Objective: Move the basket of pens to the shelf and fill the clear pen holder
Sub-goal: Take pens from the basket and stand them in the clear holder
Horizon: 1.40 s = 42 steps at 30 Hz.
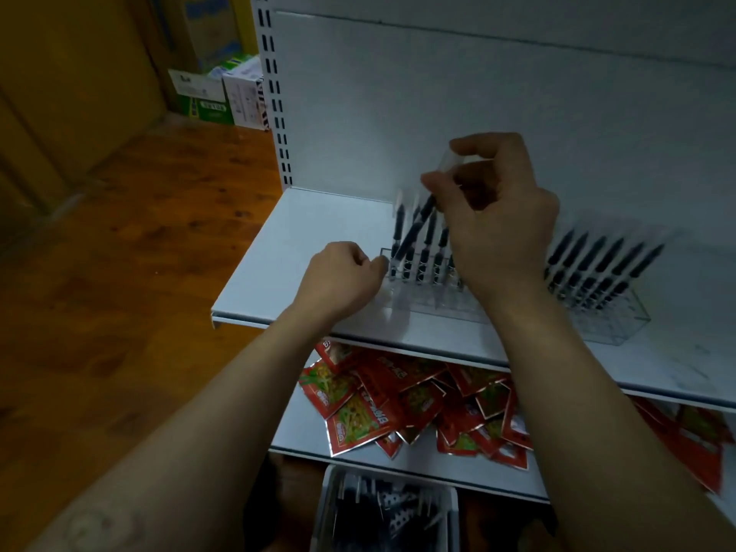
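Two forearms reach up from 7 and 5 o'clock above the basket of pens at 6 o'clock, below the shelf. At centre the left hand holds the left end of the holder with curled fingers, while the right hand pinches a tilted pen over the holder's left slots, at 12 o'clock from it

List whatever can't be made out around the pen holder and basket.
Head view: middle slots of the clear pen holder, hidden behind the right hand.
The basket, cut off by the bottom edge.
Whether the left hand grips the holder: its fingers curl out of sight.
Print on the snack packets: blurred.
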Tool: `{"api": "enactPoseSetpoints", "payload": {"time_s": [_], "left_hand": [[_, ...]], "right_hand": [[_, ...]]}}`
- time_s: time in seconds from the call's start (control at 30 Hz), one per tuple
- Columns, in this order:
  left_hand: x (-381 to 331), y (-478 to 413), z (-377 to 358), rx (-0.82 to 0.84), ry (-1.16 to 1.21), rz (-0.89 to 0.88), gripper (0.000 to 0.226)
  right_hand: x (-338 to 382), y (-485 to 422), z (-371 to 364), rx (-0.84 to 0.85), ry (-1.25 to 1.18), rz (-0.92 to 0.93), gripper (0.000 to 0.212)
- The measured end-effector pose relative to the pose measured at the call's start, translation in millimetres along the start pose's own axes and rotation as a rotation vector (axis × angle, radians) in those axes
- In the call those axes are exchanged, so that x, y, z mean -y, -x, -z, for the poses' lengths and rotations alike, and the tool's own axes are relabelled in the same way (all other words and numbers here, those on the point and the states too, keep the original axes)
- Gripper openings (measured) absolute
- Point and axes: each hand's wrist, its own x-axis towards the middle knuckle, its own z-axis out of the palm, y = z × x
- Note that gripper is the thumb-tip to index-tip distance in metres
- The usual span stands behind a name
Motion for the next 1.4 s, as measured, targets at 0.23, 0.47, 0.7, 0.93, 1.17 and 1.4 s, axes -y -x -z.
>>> {"api": "enactPoseSetpoints", "payload": {"time_s": [0.23,0.47,0.7,0.93,1.17,1.4], "left_hand": [[0,-16,4,0.147,0.099,0.111,0.032],[2,-12,7,0.184,0.113,0.116,0.031],[8,-2,9,0.129,0.125,0.089,0.033],[7,28,10,0.055,0.135,0.041,0.032],[16,82,15,0.004,0.150,0.048,0.024],[23,128,3,0.045,0.125,0.029,0.020]], "right_hand": [[-10,1,-17,-0.004,0.017,0.001,0.025],[-14,9,-22,0.004,0.030,-0.012,0.022],[-12,26,-21,0.328,0.190,-0.014,0.035],[2,51,8,0.488,0.147,-0.213,0.067],[9,81,31,0.447,0.055,-0.318,0.049],[13,122,42,0.662,0.179,-0.392,0.027]]}}
